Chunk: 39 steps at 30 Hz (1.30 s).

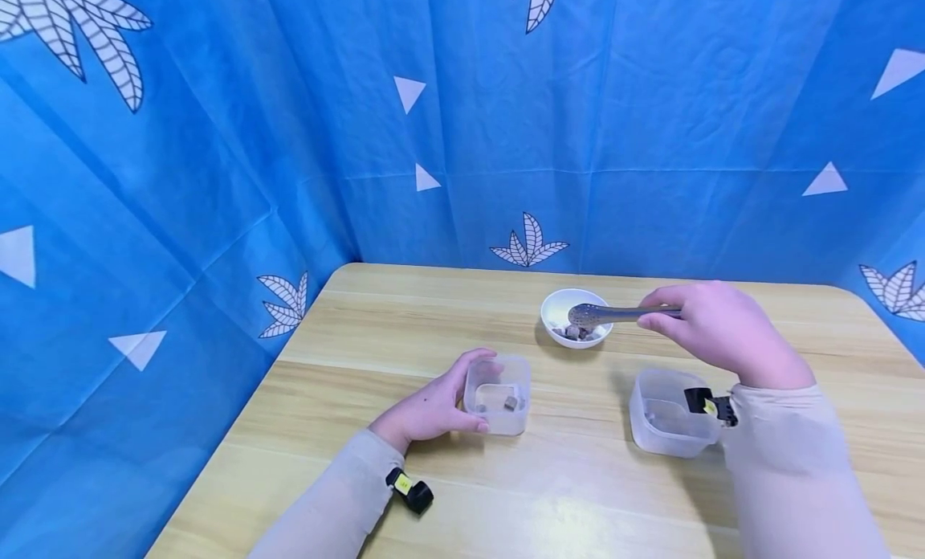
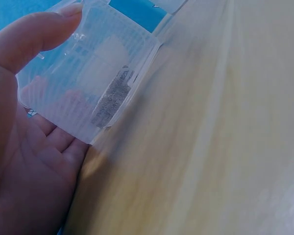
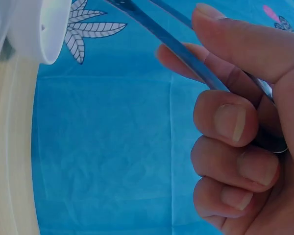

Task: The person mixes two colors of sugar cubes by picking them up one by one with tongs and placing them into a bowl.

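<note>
My left hand (image 1: 441, 402) grips a clear plastic container (image 1: 499, 394) from its left side, thumb at the near wall and fingers at the far one. Inside it lie a few small greyish-brown pieces (image 1: 511, 402), partly blurred through the plastic in the left wrist view. My right hand (image 1: 711, 326) holds metal tongs (image 1: 625, 312), their two arms running between thumb and fingers in the right wrist view. The perforated tip overlaps a white bowl (image 1: 566, 302) in the head view. Several grey-brown chunks (image 1: 574, 332) sit at the bowl's bottom.
A second clear plastic container (image 1: 668, 445) stands below my right wrist, with a small piece showing through it. The wooden table (image 1: 585, 495) ends at the back against a blue patterned curtain (image 1: 477, 125), which also hangs along the left.
</note>
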Motion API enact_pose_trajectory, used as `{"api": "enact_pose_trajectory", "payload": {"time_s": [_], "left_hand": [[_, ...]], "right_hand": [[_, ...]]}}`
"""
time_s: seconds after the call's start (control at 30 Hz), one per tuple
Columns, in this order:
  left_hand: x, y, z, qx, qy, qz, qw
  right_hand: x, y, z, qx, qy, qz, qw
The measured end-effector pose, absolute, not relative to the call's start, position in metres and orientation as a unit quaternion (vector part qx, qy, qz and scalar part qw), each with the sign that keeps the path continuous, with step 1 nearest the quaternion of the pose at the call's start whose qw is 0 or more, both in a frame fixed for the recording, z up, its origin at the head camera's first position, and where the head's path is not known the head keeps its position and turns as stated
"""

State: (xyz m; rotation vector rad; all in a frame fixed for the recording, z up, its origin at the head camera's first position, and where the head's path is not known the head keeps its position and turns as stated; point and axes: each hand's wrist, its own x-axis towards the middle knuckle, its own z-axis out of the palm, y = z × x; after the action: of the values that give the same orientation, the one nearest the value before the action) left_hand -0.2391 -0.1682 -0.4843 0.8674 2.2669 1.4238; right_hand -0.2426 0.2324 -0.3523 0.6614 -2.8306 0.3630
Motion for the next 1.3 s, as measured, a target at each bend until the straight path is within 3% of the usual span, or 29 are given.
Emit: {"api": "enact_pose_trajectory", "payload": {"time_s": [0.53,1.3], "left_hand": [[-0.238,-0.168,-0.486,0.300,0.779,0.521,0.178],[-0.236,-0.168,-0.482,0.287,0.800,0.499,0.172]], "right_hand": [[-0.239,0.237,-0.352,0.209,-0.965,0.135,0.084],[-0.214,0.172,-0.337,0.374,-0.911,0.137,0.103]]}}
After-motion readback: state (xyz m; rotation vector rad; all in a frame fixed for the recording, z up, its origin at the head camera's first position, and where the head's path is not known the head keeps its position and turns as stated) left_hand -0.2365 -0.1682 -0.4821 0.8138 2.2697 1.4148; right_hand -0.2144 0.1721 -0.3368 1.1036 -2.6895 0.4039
